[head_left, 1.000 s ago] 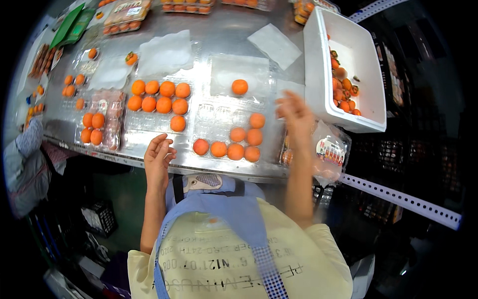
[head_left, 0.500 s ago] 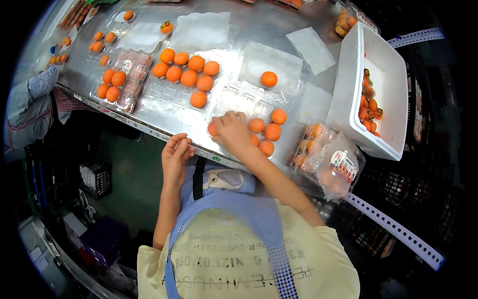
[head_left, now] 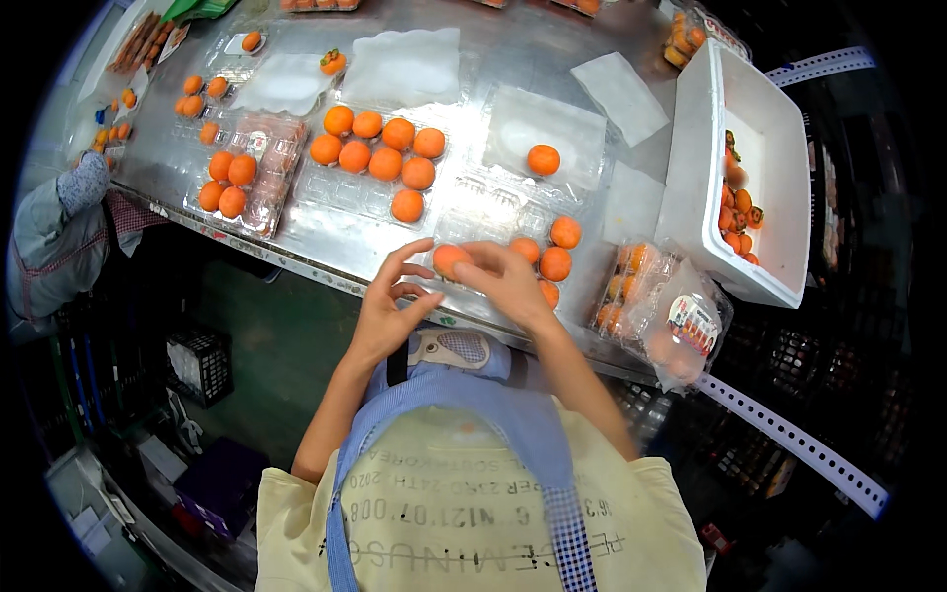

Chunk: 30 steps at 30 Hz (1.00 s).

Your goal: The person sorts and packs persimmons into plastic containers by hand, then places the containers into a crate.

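Note:
A round orange persimmon (head_left: 451, 260) is pinched in the fingers of my right hand (head_left: 505, 284), just inside the near edge of the metal table. Close beside it on the left, my left hand (head_left: 387, 314) holds nothing; its fingers are curved and apart. Right of my right hand, several persimmons (head_left: 555, 263) sit in a clear plastic tray (head_left: 483, 209) whose left cups show no fruit. Another clear tray (head_left: 330, 185) farther left carries persimmons (head_left: 385, 165) in rows. One lone persimmon (head_left: 544, 160) rests on a white sheet (head_left: 506, 118) behind the right tray.
At the right stands a white foam box (head_left: 691, 148) with persimmons inside. Bagged packs of fruit (head_left: 659, 314) lie at the table's right corner. A stack of trays (head_left: 266, 192) with persimmons on top is at left. Another person's sleeve (head_left: 84, 183) shows at far left.
My right hand has lifted a persimmon from the tray toward the table's near edge. My left hand has moved right, up to it, with its fingers spreading.

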{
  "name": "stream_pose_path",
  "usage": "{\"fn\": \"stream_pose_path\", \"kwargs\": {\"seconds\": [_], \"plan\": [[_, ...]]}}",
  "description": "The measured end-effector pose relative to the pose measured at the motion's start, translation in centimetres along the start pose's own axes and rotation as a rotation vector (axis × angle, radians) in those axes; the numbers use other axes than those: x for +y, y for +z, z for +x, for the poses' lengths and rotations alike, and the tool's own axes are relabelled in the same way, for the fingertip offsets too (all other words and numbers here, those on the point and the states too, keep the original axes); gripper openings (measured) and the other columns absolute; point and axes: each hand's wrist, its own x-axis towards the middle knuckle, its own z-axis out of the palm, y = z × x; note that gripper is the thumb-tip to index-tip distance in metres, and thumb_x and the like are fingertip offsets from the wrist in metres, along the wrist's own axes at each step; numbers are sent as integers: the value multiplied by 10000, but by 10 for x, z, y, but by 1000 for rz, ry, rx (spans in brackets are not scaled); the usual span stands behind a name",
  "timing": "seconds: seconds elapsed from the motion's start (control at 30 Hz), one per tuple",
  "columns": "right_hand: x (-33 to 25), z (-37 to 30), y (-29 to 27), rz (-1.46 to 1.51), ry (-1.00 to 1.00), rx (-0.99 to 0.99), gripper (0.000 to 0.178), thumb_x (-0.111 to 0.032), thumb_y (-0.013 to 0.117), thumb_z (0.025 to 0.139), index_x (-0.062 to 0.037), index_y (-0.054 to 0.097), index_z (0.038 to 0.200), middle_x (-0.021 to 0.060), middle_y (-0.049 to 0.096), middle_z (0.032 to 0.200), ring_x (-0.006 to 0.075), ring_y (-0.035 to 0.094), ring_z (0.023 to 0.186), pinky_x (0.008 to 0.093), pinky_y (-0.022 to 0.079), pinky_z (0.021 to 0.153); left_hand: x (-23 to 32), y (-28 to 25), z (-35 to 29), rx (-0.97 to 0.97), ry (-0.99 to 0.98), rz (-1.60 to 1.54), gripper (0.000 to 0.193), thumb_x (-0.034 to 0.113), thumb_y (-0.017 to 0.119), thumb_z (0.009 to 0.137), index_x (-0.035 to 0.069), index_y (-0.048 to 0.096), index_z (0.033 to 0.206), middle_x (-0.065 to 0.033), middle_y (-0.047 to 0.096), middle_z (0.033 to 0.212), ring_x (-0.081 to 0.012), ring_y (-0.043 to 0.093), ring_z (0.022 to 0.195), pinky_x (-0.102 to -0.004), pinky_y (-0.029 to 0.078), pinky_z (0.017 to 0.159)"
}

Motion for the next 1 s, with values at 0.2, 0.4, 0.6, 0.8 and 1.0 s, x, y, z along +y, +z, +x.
{"fn": "stream_pose_path", "kwargs": {"seconds": [0.2, 0.4, 0.6, 0.8, 1.0], "plan": [[-18, -9, 8, 32, 5, 5, 358, -245, 631, 846, 23, 579, 1078, 88, 631, 954, 137, 595, 887, 264, 459, 822, 8, -14, 15, -184, -5, -125, 493, -10, 633, 784, 16, 466, 1247, -94, 535, 1158, -139, 556, 916, -252, 501, 722], [-19, -13, 10, -48, -303, 34, 531, -131, 715, 718, -38, 516, 1201, 81, 570, 1091, 166, 541, 991, 294, 438, 850, 7, -28, 31, -320, -192, -419, 422, 70, 580, 860, -3, 443, 1252, -107, 592, 1040, -142, 589, 842, -263, 498, 710], [-30, -4, 14, -405, -504, 26, 620, -90, 729, 666, -60, 497, 1240, 99, 546, 1133, 219, 509, 1033, 331, 400, 906, -4, -36, 49, -471, -270, -439, 434, 135, 573, 882, 37, 409, 1272, -116, 593, 1028, -133, 584, 823, -263, 490, 695], [-6, -8, 10, 139, -260, 77, 497, -96, 668, 750, -2, 506, 1211, 88, 565, 1116, 175, 538, 998, 320, 417, 900, 0, -32, 56, -485, -352, -384, 423, 257, 508, 926, 35, 400, 1270, -116, 596, 1010, -134, 581, 788, -263, 488, 689], [11, -9, -8, 461, -217, 344, 297, -108, 588, 834, 45, 561, 1087, 86, 608, 1008, 137, 578, 896, 284, 461, 811, -9, -36, 65, -391, -297, -289, 380, 272, 486, 936, 32, 456, 1229, -101, 599, 1005, -129, 578, 788, -256, 480, 697]]}}
